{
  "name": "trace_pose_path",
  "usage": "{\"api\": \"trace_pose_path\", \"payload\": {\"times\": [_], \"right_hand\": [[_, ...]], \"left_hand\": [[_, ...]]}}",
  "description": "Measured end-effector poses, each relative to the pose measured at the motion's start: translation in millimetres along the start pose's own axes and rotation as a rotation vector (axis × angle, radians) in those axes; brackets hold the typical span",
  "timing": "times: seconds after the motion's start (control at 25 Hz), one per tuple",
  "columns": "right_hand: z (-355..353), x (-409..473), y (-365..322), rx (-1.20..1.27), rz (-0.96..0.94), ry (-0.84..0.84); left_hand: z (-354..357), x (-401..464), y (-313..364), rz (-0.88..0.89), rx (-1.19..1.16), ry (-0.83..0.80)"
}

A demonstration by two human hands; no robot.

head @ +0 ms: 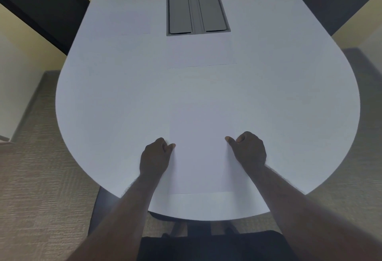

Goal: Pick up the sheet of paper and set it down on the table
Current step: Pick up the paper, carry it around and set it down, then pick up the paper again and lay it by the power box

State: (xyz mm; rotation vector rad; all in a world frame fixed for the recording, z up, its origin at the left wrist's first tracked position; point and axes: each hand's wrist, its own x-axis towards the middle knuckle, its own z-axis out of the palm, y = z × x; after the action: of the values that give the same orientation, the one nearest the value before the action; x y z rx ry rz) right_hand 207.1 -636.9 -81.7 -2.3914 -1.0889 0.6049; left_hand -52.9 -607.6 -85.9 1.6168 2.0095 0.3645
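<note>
plain white sheet of paper (pixel 201 153), hands (pixel 155 158) gripping edges

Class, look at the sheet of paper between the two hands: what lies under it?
The sheet of paper lies on the white table. The tabletop directly beneath is covered, so anything there is hidden.

Sheet of paper (pixel 201 157): matt white. Table (pixel 103 99): smooth, matt white. Hatch (pixel 198 13): grey, brushed-metal look. Carpet (pixel 41 178): rough weave.
</note>
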Motion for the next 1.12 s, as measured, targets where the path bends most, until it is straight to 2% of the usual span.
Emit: {"api": "trace_pose_path", "payload": {"times": [0.52, 0.72, 0.84, 1.12], "right_hand": [[0.6, -0.4, 4.3, 0.017, -0.019, -0.006], [-10.7, -5.2, 2.2, 0.215, -0.013, 0.013], [-30.4, -13.4, -6.4, 0.333, -0.128, 0.139], [-97.2, -31.5, -28.5, 0.359, -0.359, 0.195]], "left_hand": [[-4.5, -2.1, 1.4, 0.016, 0.020, -0.057], [-12.9, -3.5, 4.3, 0.006, -0.024, -0.118], [-25.6, -9.0, 12.3, 0.042, -0.011, -0.104], [-59.7, -38.0, 64.4, 0.272, -0.034, 0.045]]}}
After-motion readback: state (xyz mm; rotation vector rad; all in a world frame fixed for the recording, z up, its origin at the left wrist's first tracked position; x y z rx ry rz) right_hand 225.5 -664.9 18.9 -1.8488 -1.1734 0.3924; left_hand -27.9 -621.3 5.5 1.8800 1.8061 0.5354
